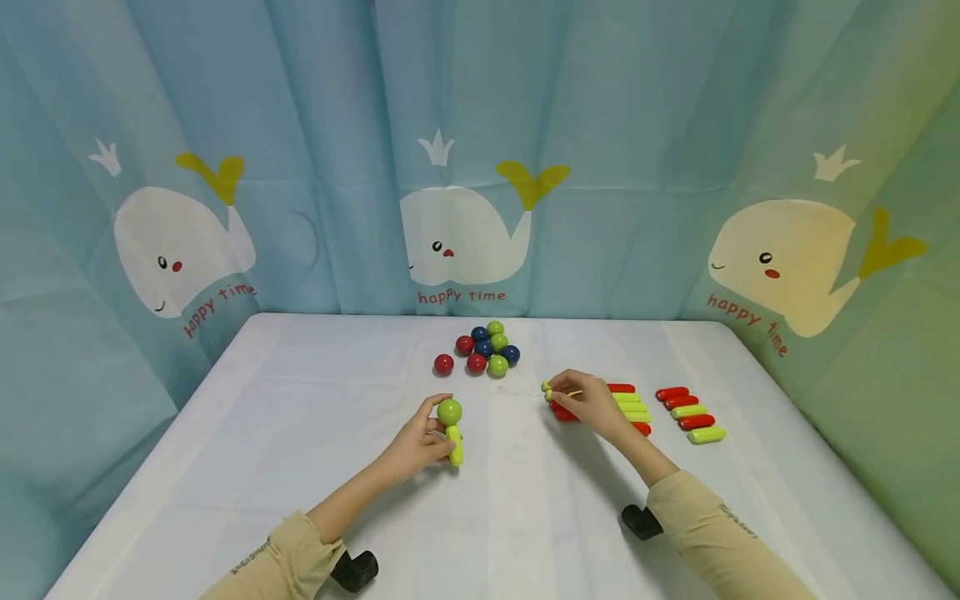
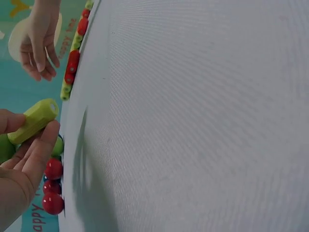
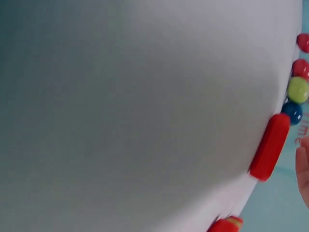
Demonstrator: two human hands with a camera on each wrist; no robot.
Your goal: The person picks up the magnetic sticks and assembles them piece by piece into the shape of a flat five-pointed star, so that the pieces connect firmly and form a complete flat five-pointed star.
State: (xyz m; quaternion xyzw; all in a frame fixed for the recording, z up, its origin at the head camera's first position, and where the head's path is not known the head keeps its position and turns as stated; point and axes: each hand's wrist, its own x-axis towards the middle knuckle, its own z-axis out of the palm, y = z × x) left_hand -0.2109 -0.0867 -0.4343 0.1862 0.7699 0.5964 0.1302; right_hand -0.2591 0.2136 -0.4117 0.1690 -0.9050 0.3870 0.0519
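My left hand (image 1: 416, 446) holds a yellow-green rod (image 1: 454, 446) between thumb and fingers, with a green ball (image 1: 449, 412) at its upper end. The left wrist view shows the rod (image 2: 36, 121) tilted above the tabletop, its end face showing a pale round spot. Over a group of red and green rods (image 1: 632, 408) hovers my right hand (image 1: 588, 402), covering part of them. In the left wrist view that right hand (image 2: 41, 41) has its fingers hanging loosely downward, nothing between them. Only a bit of its fingers (image 3: 303, 169) shows in the right wrist view.
Red, blue and green balls (image 1: 483, 348) cluster at the table's back middle, one red ball (image 1: 443, 364) slightly apart. Several red and green rods (image 1: 690, 414) form a column at the right. A whale-printed curtain (image 1: 360, 208) hangs behind the white table (image 1: 285, 400).
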